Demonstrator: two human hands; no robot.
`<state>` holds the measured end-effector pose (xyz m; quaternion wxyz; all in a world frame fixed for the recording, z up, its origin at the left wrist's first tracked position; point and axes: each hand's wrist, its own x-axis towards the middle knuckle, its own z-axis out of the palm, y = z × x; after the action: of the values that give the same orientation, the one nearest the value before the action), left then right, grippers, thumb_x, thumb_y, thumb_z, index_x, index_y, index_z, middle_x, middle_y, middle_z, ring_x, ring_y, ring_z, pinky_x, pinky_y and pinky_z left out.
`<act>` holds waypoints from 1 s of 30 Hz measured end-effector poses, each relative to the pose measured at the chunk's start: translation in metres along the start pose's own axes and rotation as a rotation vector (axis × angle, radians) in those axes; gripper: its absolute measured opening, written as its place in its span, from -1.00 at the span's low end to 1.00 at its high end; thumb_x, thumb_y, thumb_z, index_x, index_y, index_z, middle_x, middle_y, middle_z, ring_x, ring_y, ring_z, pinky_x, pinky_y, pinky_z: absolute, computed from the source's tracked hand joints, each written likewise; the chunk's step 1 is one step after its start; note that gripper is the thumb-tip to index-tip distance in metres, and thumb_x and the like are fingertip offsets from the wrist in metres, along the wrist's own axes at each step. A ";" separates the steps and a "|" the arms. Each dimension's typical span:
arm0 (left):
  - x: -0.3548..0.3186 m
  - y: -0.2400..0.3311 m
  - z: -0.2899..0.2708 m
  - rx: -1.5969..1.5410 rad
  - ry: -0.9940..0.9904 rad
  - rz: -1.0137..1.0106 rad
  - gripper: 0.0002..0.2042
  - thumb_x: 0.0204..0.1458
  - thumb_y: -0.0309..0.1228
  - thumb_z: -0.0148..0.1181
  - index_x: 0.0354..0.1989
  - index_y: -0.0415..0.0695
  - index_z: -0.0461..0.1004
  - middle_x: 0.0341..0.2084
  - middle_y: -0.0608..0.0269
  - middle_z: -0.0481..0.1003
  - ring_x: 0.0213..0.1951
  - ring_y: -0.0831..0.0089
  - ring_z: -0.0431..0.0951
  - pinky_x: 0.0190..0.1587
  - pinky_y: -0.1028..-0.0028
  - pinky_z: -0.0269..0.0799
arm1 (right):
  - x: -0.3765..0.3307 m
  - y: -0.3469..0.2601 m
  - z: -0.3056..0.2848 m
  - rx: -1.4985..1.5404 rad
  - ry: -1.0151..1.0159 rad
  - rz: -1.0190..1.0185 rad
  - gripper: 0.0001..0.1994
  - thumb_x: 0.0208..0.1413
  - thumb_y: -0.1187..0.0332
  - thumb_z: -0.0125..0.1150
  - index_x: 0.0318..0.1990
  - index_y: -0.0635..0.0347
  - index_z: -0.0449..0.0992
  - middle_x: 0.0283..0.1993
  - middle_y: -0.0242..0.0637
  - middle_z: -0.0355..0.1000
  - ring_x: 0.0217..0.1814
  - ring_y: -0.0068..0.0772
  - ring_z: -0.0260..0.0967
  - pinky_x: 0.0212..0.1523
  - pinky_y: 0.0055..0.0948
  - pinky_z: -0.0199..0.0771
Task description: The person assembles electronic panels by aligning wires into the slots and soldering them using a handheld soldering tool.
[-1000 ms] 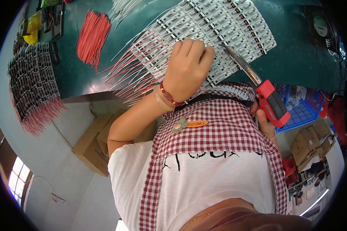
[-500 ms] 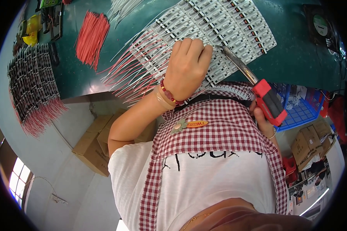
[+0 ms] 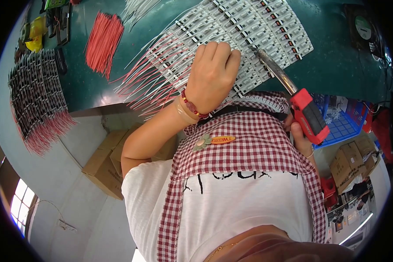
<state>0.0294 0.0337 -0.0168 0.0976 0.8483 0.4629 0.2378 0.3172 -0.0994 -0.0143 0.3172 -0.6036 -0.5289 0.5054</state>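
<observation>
A panel of small white circuit boards (image 3: 280,32) lies on the bench in front of me. Red and white wires (image 3: 150,74) fan out from its left part toward me. My left hand (image 3: 212,76) rests over the panel, back upward and fingers curled down; its fingertips and whatever they pinch are hidden. In my right hand (image 3: 299,137) is a soldering iron (image 3: 311,114) with a red and black grip and a long metal barrel. Its narrow tip end is over the boards, a little right of my left hand; I cannot tell whether it touches.
On the green bench (image 3: 332,81) lie bundles of red wires (image 3: 104,43) and white wires (image 3: 137,11). A stack of wired boards (image 3: 37,96) hangs over the left edge. A blue basket (image 3: 345,124) is at the right, with cardboard boxes (image 3: 104,168) below the bench.
The soldering iron has shifted slightly right, its tip moving a little farther from my left hand and from me. My left hand has hardly moved.
</observation>
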 end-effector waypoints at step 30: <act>-0.005 0.009 0.005 -0.026 0.006 0.017 -0.78 -0.14 -0.54 0.18 -0.25 -0.24 0.54 -0.46 0.22 0.31 -0.37 0.30 0.37 -0.30 0.35 0.28 | -0.011 0.009 -0.001 -0.126 0.014 -0.018 -0.75 0.08 0.24 0.34 -0.22 0.25 0.61 -0.32 -0.24 0.56 -0.32 -0.30 0.53 -0.29 -0.37 0.48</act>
<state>0.0356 0.0247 -0.0192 0.1052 0.8502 0.4529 0.2471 0.3220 -0.1122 -0.0195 0.2866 -0.6211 -0.5627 0.4642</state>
